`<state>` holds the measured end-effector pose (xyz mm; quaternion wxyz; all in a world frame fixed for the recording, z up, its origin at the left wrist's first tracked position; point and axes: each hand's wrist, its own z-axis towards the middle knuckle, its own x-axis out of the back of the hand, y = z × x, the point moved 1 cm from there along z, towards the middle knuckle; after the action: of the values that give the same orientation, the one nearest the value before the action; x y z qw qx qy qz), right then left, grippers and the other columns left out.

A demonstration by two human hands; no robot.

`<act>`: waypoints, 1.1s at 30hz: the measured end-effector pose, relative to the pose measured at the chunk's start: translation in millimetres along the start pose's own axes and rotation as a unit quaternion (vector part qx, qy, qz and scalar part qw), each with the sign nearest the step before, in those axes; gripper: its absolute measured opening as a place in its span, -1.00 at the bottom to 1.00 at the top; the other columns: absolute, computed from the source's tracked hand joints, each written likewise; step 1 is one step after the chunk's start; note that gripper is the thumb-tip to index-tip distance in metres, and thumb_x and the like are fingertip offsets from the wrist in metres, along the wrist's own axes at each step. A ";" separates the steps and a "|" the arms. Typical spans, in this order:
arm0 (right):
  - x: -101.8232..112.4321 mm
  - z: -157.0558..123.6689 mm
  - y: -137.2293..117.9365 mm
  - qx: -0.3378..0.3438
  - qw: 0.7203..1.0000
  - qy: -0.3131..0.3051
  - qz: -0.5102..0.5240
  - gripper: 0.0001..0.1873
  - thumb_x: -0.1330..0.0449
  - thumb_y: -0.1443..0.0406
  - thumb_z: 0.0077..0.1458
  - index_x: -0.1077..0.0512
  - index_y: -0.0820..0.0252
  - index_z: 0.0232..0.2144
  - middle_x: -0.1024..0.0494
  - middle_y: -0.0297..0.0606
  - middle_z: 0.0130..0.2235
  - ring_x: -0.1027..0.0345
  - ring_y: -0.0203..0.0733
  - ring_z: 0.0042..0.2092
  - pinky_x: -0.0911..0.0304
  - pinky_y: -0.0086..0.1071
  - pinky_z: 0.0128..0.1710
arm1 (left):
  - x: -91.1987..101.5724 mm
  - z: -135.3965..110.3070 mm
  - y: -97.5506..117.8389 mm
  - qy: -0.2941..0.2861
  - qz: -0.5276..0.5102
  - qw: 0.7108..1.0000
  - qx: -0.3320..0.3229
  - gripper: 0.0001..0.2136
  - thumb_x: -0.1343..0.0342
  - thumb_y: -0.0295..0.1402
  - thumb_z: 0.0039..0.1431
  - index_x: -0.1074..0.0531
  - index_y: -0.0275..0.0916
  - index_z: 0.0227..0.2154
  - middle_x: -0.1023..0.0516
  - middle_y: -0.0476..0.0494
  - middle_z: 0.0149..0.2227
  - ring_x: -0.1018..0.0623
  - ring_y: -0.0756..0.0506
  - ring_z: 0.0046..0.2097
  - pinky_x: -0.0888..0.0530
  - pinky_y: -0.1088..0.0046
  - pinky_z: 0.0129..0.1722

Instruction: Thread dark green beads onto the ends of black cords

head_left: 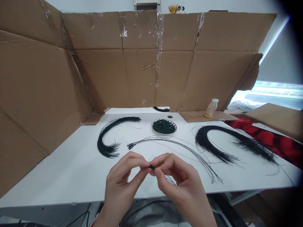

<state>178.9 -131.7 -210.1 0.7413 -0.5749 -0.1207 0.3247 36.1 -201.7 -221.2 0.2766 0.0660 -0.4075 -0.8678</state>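
As the head view shows, the left hand (pixel 129 176) and the right hand (pixel 182 181) meet in one grip, both pinching a small black piece (pixel 152 167) above the bench (pixel 71 176). Thin dark strands (pixel 170 180) show just beside the right hand. Just beyond the grip lie tipped strands (pixel 187 147), black at one end; judged finished. Judged outstanding: the left bundle (pixel 100 142), ahead and left of the grip, and the right bundle (pixel 202 135), ahead and right, neither visibly tipped. The dish (pixel 164 133), ahead of the grip, holds a heap of dark green pieces (pixel 163 126). The capped bottle (pixel 211 109) stands farther off, rightward; contents not determinable.
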 end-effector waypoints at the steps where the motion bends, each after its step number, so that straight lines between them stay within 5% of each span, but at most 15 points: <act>1: 0.6 0.4 1.2 0.001 1.000 0.001 0.002 -0.83 -0.28 0.39 0.12 -0.41 0.17 -0.49 -0.59 -0.29 -0.24 -0.49 -0.24 -0.16 -0.49 -0.44 -0.10 | -0.4 0.2 -0.6 -0.001 -0.014 1.000 0.008 -0.84 -0.27 -0.51 0.25 -0.60 -0.06 -0.28 -0.55 0.02 -0.32 -0.51 0.00 -0.25 -0.47 0.59 -0.28; 12: 11.8 9.5 7.2 0.000 0.998 -0.059 0.029 -0.83 -0.31 0.36 0.19 -0.45 0.18 -0.45 -0.56 -0.30 -0.24 -0.45 -0.30 -0.22 -0.45 -0.49 -0.18 | -1.0 3.3 -3.9 -0.044 -0.038 0.998 0.032 -0.84 -0.25 -0.53 0.26 -0.59 -0.08 -0.26 -0.55 -0.01 -0.33 -0.52 -0.01 -0.25 -0.48 0.56 -0.26; 22: 32.4 8.5 -3.6 -0.021 0.988 -0.090 -0.124 -0.84 -0.33 0.23 0.22 -0.58 0.16 -0.39 -0.67 -0.26 -0.25 -0.52 -0.21 -0.18 -0.39 -0.44 -0.20 | -2.5 3.2 -1.3 -0.053 -0.092 0.982 0.159 -0.89 -0.28 -0.51 0.17 -0.56 -0.16 -0.39 -0.50 -0.01 -0.38 -0.47 -0.01 -0.32 -0.43 0.56 -0.31; 33: 34.1 7.9 -1.6 -0.055 0.978 -0.095 -0.175 -0.82 -0.35 0.17 0.19 -0.66 0.12 -0.37 -0.61 -0.32 -0.45 -0.40 -0.28 -0.43 -0.25 -0.47 -0.44 | -0.8 5.3 -5.5 -0.133 -0.067 0.972 0.183 -0.89 -0.24 -0.52 0.20 -0.54 -0.17 -0.39 -0.51 -0.02 -0.36 -0.48 -0.01 -0.30 -0.44 0.56 -0.29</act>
<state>201.0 -104.6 -212.9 0.7390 -0.5515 -0.3068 0.2359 32.6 -195.0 -222.0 0.1443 0.0269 -0.5871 -0.7961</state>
